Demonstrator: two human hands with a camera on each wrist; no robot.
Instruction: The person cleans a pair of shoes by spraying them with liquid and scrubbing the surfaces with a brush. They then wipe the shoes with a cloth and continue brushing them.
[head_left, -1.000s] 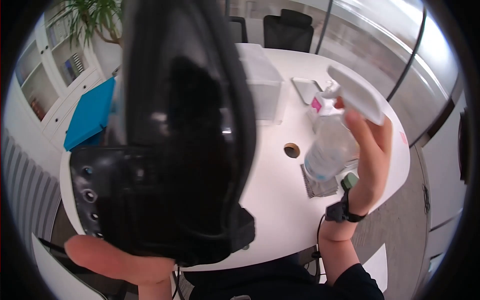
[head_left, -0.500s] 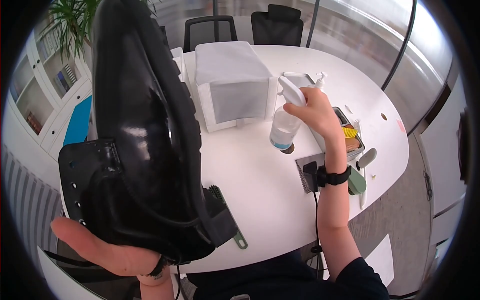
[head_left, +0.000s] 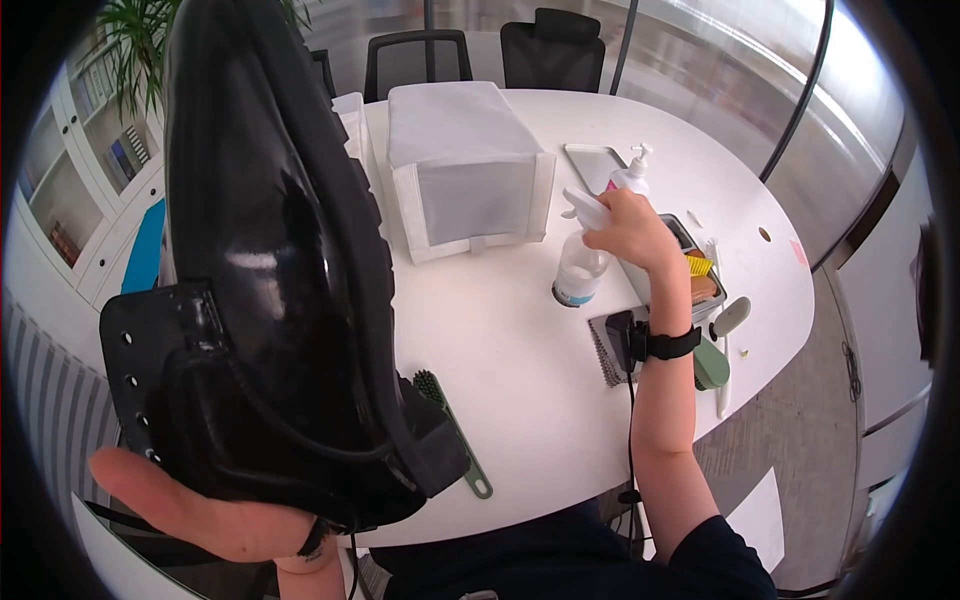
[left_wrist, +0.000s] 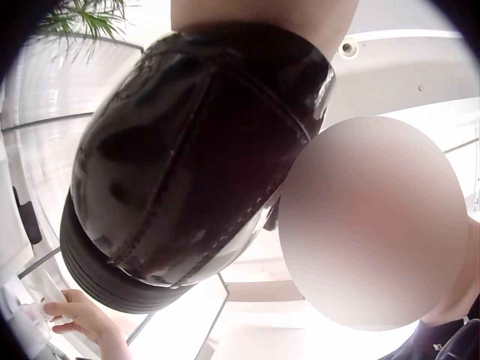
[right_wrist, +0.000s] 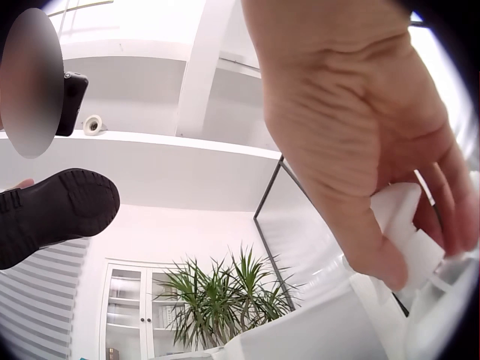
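Observation:
My left hand [head_left: 215, 520] holds up a glossy black lace-up shoe [head_left: 270, 270], toe upward, at the left of the head view. The thumb lies outside near the eyelets, while the other fingers are hidden by the shoe. In the left wrist view its rounded heel [left_wrist: 195, 172] fills the middle, with the wrist at its opening. My right hand [head_left: 635, 230] grips a clear spray bottle [head_left: 580, 268] by its white trigger head [right_wrist: 397, 214]. The bottle stands nearly upright at the table's hole. A green-handled brush [head_left: 455, 430] lies beside the shoe's heel in view.
A white fabric box [head_left: 470, 190] stands at the back of the white table [head_left: 520, 400]. Right of the bottle are a pump bottle [head_left: 632, 175], a metal tray of items [head_left: 712, 300], a grey cloth [head_left: 610, 350] and green brushes [head_left: 712, 365]. A cable hangs from the right wrist.
The spray bottle has come down from a raised, tilted pose to the table, my right hand still on it. The shoe has shifted left, uncovering the box and the green-handled brush.

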